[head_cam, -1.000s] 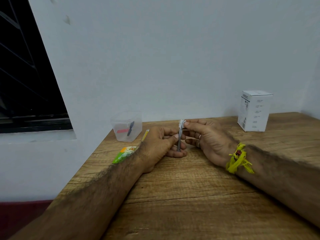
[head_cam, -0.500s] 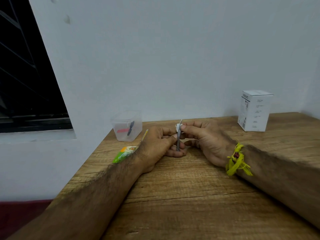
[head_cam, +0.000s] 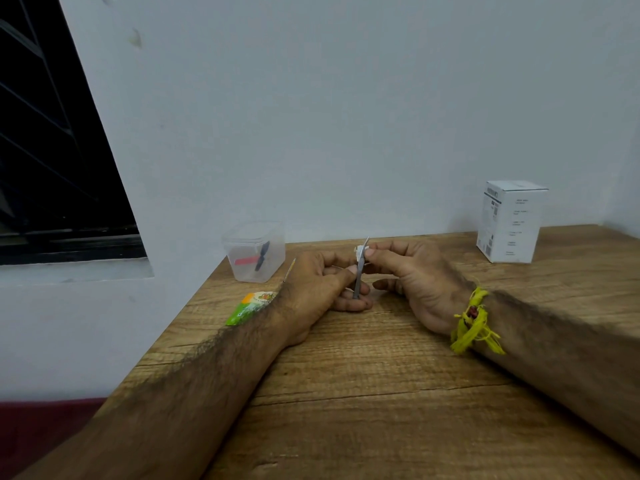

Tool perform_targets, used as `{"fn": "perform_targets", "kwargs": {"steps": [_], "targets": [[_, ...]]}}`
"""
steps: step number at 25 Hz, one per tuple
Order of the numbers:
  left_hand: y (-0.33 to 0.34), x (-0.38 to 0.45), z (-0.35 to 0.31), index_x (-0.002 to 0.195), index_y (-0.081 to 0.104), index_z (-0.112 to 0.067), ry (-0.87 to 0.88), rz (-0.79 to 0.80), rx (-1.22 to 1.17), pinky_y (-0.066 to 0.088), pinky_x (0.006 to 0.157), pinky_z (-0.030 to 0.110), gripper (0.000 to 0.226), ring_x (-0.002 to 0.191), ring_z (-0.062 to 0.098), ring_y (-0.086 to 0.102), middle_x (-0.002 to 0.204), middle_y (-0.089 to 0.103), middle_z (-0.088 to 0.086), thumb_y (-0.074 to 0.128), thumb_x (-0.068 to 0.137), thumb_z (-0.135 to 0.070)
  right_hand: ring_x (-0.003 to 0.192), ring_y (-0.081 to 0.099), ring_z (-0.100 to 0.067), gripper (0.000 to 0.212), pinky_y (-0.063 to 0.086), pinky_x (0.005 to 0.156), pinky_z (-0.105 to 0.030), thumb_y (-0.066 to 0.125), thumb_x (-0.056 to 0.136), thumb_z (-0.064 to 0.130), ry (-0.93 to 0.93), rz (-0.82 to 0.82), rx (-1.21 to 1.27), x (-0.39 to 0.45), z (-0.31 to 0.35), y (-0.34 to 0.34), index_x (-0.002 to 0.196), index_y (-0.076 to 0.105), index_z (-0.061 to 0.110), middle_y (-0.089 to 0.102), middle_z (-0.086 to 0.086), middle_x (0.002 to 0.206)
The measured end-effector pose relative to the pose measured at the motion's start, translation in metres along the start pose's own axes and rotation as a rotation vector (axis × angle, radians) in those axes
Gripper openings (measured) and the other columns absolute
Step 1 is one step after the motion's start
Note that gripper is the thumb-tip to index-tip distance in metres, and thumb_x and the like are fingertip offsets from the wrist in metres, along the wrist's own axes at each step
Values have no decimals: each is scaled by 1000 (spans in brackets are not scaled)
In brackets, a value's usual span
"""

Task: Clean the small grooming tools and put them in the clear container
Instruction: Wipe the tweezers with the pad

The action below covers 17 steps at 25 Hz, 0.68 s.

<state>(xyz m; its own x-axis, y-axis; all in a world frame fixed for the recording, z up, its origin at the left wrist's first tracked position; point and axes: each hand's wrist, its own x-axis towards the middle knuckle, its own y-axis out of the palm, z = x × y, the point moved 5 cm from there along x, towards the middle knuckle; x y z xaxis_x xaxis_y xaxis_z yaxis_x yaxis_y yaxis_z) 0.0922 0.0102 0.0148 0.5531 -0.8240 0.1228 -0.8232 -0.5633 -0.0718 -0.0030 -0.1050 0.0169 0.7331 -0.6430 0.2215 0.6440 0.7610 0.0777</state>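
My left hand (head_cam: pixel 320 287) holds a thin grey metal tool (head_cam: pixel 358 278) upright near the table's far edge, gripping its lower half. My right hand (head_cam: pixel 412 271) pinches a small white wipe (head_cam: pixel 360 251) around the tool's upper end, just below its tip. The clear container (head_cam: pixel 254 251) stands at the back left by the wall, to the left of my left hand. Inside it lie a red tool (head_cam: pixel 246 261) and a dark tool (head_cam: pixel 262 256).
A green and orange sachet (head_cam: pixel 251 308) lies on the wooden table (head_cam: pixel 381 393) beside my left wrist. A thin yellow stick (head_cam: pixel 289 269) lies behind my left hand. A white carton (head_cam: pixel 510 221) stands at the back right. The table's left edge runs close by.
My right hand slid the white wipe down the tool and then back up toward its tip. My left hand kept its hold and stayed in place.
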Motion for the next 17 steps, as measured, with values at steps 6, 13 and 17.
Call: {"fn": "perform_targets", "kwargs": {"steps": [6, 13, 17], "targets": [[2, 0, 0, 112, 69, -5, 15, 14, 6, 63, 72, 30, 16, 76, 30, 76, 87, 75, 19, 57, 102, -10, 95, 71, -18, 10, 48, 73, -32, 70, 91, 18, 30, -27, 27, 2, 0, -4, 96, 75, 11, 76, -12, 103], [2, -1, 0, 110, 68, -2, 4, -4, -1, 63, 68, 28, 16, 77, 32, 75, 84, 75, 18, 58, 101, -10, 89, 70, -16, 16, 48, 73, -32, 70, 90, 19, 19, -51, 52, 3, -1, -5, 101, 74, 8, 75, -14, 105], [0, 0, 0, 109, 70, -2, 10, -14, -9, 63, 69, 30, 16, 76, 33, 74, 82, 75, 17, 59, 100, -10, 88, 69, -12, 11, 46, 74, -32, 68, 92, 19, 12, 75, -21, -1, 0, 2, 94, 76, 13, 76, -7, 97]]}}
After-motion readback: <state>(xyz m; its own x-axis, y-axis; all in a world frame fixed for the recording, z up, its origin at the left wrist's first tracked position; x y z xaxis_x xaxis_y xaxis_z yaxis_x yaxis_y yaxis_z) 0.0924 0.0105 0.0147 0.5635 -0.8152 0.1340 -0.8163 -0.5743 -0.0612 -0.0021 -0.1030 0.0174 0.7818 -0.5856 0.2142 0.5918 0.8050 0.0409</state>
